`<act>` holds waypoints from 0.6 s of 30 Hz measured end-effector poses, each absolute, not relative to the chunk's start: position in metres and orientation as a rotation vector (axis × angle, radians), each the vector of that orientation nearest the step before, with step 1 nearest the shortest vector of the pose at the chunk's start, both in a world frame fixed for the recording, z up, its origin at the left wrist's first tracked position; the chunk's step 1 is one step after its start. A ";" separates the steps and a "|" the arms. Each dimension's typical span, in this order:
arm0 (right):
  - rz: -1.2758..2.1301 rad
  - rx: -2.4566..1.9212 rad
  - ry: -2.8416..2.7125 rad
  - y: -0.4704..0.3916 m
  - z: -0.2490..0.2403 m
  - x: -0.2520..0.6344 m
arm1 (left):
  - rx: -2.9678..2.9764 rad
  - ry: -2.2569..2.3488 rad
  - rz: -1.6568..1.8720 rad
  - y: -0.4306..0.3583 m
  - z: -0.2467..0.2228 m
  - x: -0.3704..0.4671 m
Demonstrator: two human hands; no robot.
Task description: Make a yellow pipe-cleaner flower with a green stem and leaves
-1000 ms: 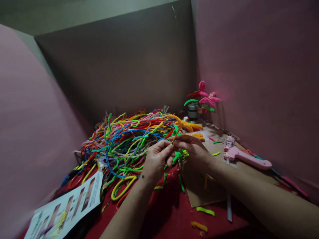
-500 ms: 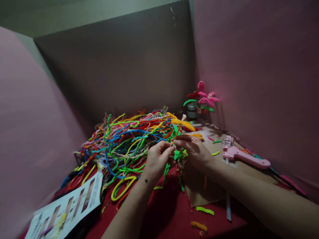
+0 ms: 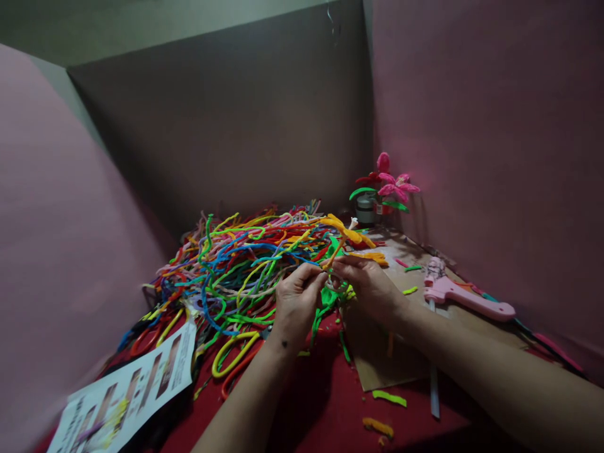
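An orange pipe-cleaner flower (image 3: 348,230) with a whitish centre leans above my fingertips, its stem running down between them. My left hand (image 3: 296,303) is closed in a pinch at the low end of that stem. Closed as well, my right hand (image 3: 372,284) pinches the stem from the other side, fingertips nearly touching the left ones. A thin pale loop (image 3: 336,287) shows just below the fingers; its material is hard to tell. Green pipe-cleaner pieces (image 3: 326,301) lie below and behind the hands, partly hidden.
A big tangle of coloured pipe cleaners (image 3: 245,264) fills the left and back. Yellow-handled scissors (image 3: 231,357) and a printed sheet (image 3: 127,396) lie at left. At right are a pink glue gun (image 3: 467,298), cardboard (image 3: 382,365) and scraps; a pink flower (image 3: 397,184) stands behind.
The orange flower has tilted and turned slightly in my fingers. A pale loop now shows below the fingertips. My hands stay close together at the stem; the view has shifted a little.
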State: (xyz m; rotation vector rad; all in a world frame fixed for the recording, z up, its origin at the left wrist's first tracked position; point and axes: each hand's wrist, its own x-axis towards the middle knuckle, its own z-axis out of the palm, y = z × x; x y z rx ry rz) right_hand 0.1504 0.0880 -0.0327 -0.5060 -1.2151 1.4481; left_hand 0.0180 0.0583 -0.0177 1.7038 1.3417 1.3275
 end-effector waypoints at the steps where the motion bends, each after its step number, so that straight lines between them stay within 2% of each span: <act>1: 1.441 -0.508 -1.221 0.088 -0.033 0.151 | 1.690 1.334 1.326 0.058 -0.017 0.018; 18: 1.365 -0.516 -1.262 0.089 -0.031 0.153 | 1.416 1.034 1.231 0.054 -0.008 0.022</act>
